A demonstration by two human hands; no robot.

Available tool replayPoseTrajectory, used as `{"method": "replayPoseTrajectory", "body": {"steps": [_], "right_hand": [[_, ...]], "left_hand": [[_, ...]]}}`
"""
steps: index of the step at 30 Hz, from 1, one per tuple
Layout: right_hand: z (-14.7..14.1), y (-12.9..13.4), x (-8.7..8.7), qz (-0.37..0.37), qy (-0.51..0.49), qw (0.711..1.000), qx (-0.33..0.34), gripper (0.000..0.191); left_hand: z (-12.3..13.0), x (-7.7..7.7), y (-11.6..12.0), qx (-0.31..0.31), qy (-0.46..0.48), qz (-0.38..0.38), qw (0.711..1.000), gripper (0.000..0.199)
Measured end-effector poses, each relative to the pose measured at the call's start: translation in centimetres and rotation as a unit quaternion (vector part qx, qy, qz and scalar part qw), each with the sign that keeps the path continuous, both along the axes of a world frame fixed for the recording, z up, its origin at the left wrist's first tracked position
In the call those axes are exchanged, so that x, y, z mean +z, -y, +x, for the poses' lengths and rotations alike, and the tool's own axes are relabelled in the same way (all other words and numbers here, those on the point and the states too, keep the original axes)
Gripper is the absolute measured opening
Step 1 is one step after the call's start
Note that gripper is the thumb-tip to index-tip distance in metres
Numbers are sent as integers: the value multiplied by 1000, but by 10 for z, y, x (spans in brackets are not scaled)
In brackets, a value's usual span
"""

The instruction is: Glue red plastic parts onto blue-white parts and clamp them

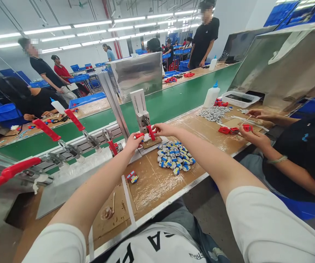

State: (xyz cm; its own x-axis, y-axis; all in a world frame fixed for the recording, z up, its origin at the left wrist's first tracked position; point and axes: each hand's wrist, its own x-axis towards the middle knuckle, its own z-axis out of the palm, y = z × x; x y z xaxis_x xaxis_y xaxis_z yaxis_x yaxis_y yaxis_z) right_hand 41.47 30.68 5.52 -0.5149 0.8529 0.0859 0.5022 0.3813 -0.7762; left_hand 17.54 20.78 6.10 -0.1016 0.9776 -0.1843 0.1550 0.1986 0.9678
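Observation:
My left hand [132, 143] pinches a small red plastic piece [139, 135] beside an upright metal toggle-clamp press [141, 111]. My right hand [163, 129] has its fingers closed on the press's red clamp handle [151, 133], which points down. Beneath both hands lies the press base [151, 143]; what sits under the clamp is hidden. To the right, close to my right forearm, is a pile of small grey, blue and yellow blocks [175, 157]. A small red, blue and yellow block group [132, 177] lies on the table nearer to me.
At left stands a fixture with several red-handled clamps [75, 148]. A cotton swab [113, 202] lies on a board in front. A co-worker's hands [256, 135] hold a red piece at right, near grey parts [214, 114], a glue bottle [212, 95] and a white basket [241, 99].

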Motion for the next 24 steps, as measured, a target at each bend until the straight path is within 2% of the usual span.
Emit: {"method": "replayPoseTrajectory", "body": {"steps": [3, 8, 12, 15, 19, 22, 24], "right_hand": [[14, -2, 2, -12, -9, 999, -48, 29], [41, -7, 3, -61, -85, 974, -201, 26], [25, 4, 5, -59, -199, 940, -271, 24], [-6, 26, 4, -65, -250, 937, -237, 30], [-38, 64, 4, -134, -290, 942, -100, 37], [-39, 87, 18, -142, -356, 922, -56, 47], [-34, 95, 38, -130, -431, 892, -35, 50]], "left_hand": [[-1, -3, -3, -8, -27, 25, 999, 45], [-2, -2, -10, -15, -87, 79, 993, 39], [-2, -2, -15, 0, -133, 118, 984, 33], [-3, -4, -19, 15, -155, 134, 979, 31], [-2, -12, -26, 12, -158, 133, 978, 30], [2, -19, -31, -1, -144, 127, 981, 29], [7, -24, -34, -8, -130, 124, 984, 29]]}}
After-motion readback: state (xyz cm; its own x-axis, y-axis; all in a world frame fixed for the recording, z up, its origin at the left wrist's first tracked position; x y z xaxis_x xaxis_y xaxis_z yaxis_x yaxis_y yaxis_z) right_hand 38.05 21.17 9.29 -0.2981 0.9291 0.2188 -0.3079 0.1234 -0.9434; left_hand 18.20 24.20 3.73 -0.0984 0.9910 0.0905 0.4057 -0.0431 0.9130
